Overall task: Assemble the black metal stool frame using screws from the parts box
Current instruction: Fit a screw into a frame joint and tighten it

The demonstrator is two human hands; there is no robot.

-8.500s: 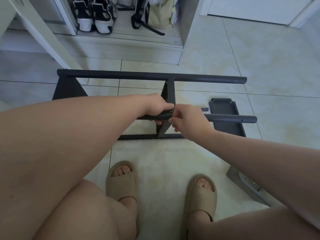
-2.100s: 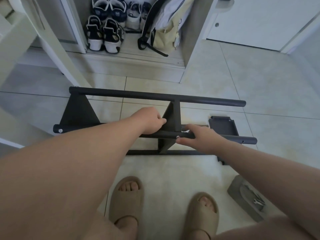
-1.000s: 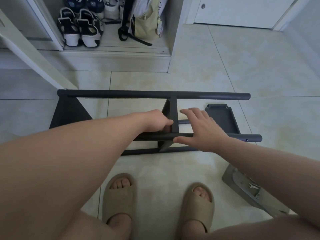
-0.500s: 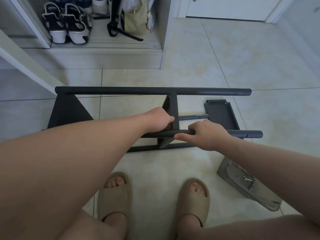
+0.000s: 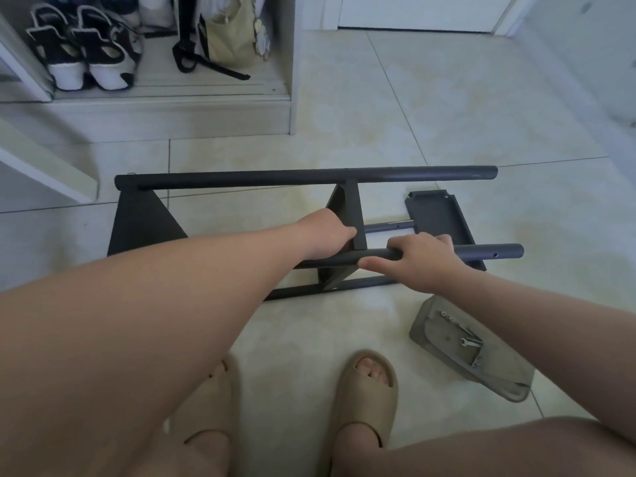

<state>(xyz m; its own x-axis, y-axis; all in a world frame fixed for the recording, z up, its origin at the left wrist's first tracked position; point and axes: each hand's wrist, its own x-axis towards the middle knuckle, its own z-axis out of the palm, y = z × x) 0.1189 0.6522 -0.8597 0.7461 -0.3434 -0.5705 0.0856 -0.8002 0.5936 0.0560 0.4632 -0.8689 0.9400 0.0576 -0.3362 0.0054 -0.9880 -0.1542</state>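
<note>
Lying on its side on the tiled floor, the black stool frame (image 5: 306,174) is held at its near bar by both hands. The left hand (image 5: 327,232) has its grip clenched on the bar just beside the middle brace, and the right hand (image 5: 420,259) is wrapped round the bar on the brace's other side. Beside the right forearm sits the grey parts box (image 5: 422,325) (a small spanner (image 5: 468,341) and a few tiny metal fittings inside). Farther back, a cabinet shelf (image 5: 165,89) holds shoes (image 5: 86,60) and a bag (image 5: 227,39).
</note>
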